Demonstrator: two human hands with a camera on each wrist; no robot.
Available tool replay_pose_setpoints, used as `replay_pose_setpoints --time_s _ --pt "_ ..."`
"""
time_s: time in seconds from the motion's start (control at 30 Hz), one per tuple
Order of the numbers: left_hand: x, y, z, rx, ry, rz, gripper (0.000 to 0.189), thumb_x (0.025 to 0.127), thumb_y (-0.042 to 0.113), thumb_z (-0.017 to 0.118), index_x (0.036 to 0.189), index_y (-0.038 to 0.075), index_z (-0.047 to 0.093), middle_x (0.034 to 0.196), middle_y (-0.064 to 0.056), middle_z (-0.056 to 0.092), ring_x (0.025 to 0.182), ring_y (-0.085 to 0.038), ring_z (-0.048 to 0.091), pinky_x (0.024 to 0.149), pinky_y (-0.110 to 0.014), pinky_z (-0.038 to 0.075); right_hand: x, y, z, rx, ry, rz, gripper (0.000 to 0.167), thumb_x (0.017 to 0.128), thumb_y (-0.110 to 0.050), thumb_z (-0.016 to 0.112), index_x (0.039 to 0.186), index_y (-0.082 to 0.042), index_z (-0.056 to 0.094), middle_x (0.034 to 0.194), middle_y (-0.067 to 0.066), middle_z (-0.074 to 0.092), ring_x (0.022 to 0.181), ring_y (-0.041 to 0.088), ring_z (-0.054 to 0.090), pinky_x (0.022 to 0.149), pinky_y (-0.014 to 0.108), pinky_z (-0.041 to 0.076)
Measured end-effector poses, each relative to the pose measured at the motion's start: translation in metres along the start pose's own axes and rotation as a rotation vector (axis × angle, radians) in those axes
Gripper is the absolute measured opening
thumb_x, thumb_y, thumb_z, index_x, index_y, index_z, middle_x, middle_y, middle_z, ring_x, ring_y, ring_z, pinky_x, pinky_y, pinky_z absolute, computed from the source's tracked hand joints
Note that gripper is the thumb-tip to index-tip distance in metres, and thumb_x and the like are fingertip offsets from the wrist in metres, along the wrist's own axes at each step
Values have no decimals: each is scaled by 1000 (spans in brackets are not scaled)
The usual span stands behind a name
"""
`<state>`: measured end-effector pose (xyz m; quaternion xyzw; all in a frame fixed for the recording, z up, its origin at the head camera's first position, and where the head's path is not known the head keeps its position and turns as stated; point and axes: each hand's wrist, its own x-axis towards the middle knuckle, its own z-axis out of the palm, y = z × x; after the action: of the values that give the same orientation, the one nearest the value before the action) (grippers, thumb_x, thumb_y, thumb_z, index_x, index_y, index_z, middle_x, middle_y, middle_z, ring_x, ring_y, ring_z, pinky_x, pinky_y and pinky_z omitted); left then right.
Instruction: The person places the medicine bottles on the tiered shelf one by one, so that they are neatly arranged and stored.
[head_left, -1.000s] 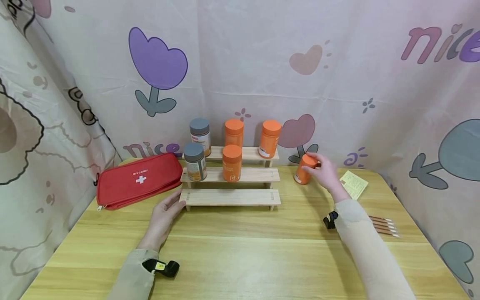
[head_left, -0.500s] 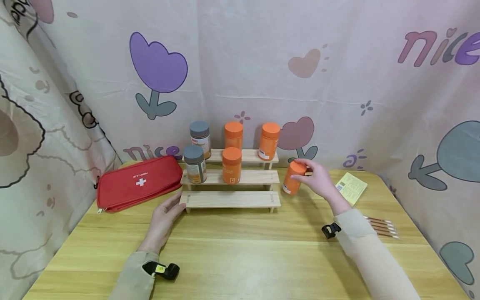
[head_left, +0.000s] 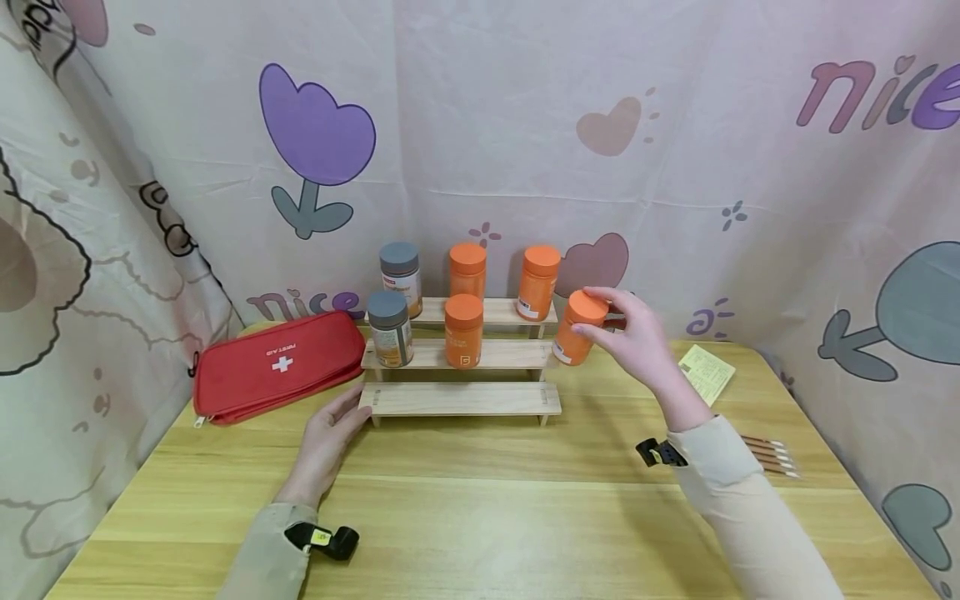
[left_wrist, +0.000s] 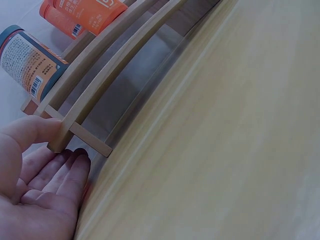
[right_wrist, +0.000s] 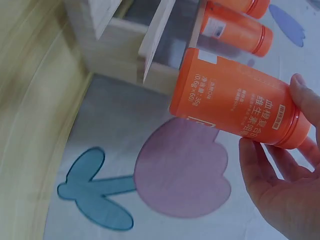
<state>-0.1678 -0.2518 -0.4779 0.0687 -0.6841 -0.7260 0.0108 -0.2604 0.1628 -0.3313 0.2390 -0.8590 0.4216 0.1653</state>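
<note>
My right hand (head_left: 637, 343) grips an orange bottle (head_left: 572, 340) by its lid end, thumb on one side and fingers on the other. The bottle is tilted, off the table, beside the right end of the middle step of a three-step wooden stand (head_left: 465, 398). In the right wrist view the bottle (right_wrist: 230, 95) shows white lettering, and its base is near the stand's end. My left hand (head_left: 327, 437) holds the left end of the lowest step. The left wrist view shows that thumb (left_wrist: 37, 131) against the step's end and the fingers below it.
On the top step stand a grey-lidded jar (head_left: 401, 279) and two orange bottles (head_left: 538, 283). The middle step bears another grey-lidded jar (head_left: 390, 329) and an orange bottle (head_left: 463, 332). A red first-aid pouch (head_left: 281, 364), yellow paper (head_left: 707, 373) and brown sticks (head_left: 771, 456) lie on the table.
The orange bottle in my right hand has moved left, from beyond the stand to the middle step's right end, and has risen in the last half second. My left hand stays in place.
</note>
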Motion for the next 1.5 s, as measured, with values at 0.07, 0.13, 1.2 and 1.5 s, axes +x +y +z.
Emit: replay_pose_setpoints --time_s 0.07,0.13,1.2,1.5 --pt "0 -1 0 -2 2 -5 62 97 21 59 149 4 31 152 -13 29 136 -23 31 92 -12 41 3 -4 5 17 -7 -23 52 80 -20 80 127 -9 61 120 9 57 102 22 57 83 39 53" --pt "0 -1 0 0 2 -7 62 97 21 59 149 5 31 152 -13 29 136 -23 31 92 -12 42 7 -5 11 47 -22 -35 51 80 -21 79 127 -10 62 122 7 56 104 21 56 84 37 53" --pt "1 1 1 -8 11 -4 61 96 21 60 149 6 33 151 -13 30 134 -24 35 92 -13 42 28 -19 36 113 -181 -12 42 81 -4 76 120 1 62 128 16 49 114 31 50 93 49 47" --pt "-2 3 0 -20 -3 -22 59 97 19 58 149 8 32 153 -12 27 135 -23 33 93 -13 42 29 -1 35 164 -233 -36 42 83 -12 76 123 -7 63 132 8 49 119 24 47 95 48 46"
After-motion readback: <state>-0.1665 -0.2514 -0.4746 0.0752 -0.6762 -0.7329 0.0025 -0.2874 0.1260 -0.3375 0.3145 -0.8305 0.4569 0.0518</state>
